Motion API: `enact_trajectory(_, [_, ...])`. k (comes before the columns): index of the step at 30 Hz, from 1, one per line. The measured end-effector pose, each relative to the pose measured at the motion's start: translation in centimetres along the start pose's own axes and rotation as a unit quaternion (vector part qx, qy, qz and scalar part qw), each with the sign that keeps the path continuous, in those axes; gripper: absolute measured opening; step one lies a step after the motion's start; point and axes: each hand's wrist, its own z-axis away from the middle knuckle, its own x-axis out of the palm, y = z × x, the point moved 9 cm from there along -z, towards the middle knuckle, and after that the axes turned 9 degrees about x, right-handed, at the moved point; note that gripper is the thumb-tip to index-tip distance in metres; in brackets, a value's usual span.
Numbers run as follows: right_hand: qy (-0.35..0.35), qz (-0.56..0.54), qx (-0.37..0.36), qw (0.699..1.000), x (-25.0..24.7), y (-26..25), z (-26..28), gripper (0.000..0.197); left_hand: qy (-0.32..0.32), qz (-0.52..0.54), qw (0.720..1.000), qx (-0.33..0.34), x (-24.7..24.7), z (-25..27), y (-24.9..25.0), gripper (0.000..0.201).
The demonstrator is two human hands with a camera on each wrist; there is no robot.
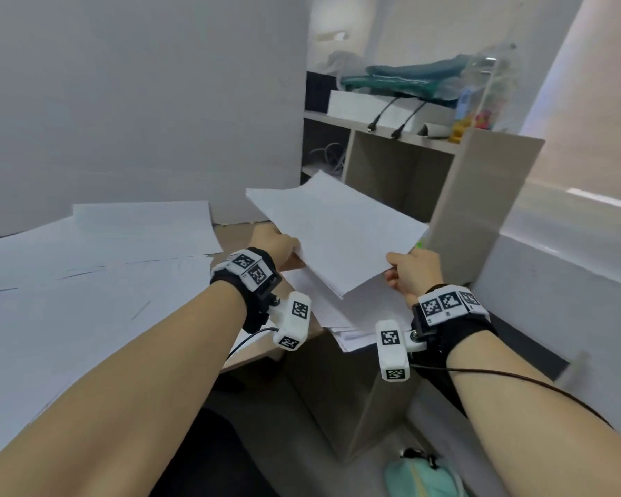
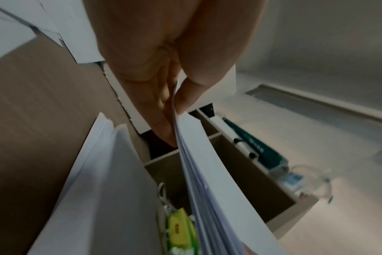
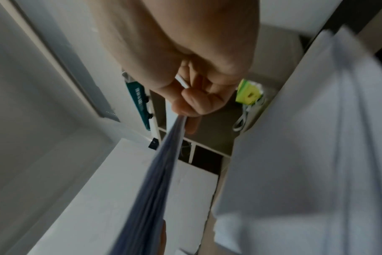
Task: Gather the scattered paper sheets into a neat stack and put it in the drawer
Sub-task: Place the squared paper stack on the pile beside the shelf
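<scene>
A stack of white paper sheets (image 1: 334,231) hangs in the air over the desk's right end, tilted up at the far side. My left hand (image 1: 280,245) grips its left near edge and my right hand (image 1: 409,270) grips its right near corner. The left wrist view shows thumb and fingers of the left hand (image 2: 170,96) pinching the stack's edge (image 2: 207,172). In the right wrist view, the right hand (image 3: 192,103) pinches the stack (image 3: 155,189) the same way. Below it lies a second pile of sheets (image 1: 337,317), in what looks like an open drawer (image 1: 373,407).
Large white sheets (image 1: 87,263) cover the desk on the left. A beige shelf unit (image 1: 481,195) with cables and teal items stands behind the stack. A green pack (image 2: 181,229) and white cables lie beside the lower pile. A mint bag (image 1: 423,475) sits on the floor.
</scene>
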Motion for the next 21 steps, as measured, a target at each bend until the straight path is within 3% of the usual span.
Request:
enact_trajectory(4, [-0.004, 0.001, 0.092, 0.996, -2.3, 3.8, -0.9, 0.006, -0.029, -0.092, 0.995, -0.016, 2.7, -1.1, -3.1, 0.016])
enact_trajectory(8, [-0.002, 0.019, 0.15, 0.988, -3.2, 6.5, -1.4, 0.016, -0.029, -0.158, 0.986, -0.054, 3.3, -1.2, -5.4, 0.01])
enact_trajectory(12, [0.012, 0.079, 0.183, 0.98, -3.9, 7.5, -1.5, 0.011, -0.026, -0.229, 0.972, -0.049, 2.8, -1.4, -6.0, 0.019])
enact_trajectory(17, [0.176, 0.222, 0.098, 0.954, -6.5, 3.3, -0.9, 0.055, 0.031, -0.314, 0.948, -0.033, -0.8, -1.1, -3.3, 0.035])
enact_trajectory(19, [0.184, 0.212, 0.043, 0.959, -5.2, 0.9, -0.2, 0.047, 0.037, -0.278, 0.959, -0.039, -2.4, -1.2, -2.3, 0.034])
enact_trajectory(21, [0.137, 0.214, 0.01, 0.967, -1.9, -0.8, 0.1, 0.02, 0.04, -0.215, 0.975, -0.044, -3.8, -1.2, -1.2, 0.033])
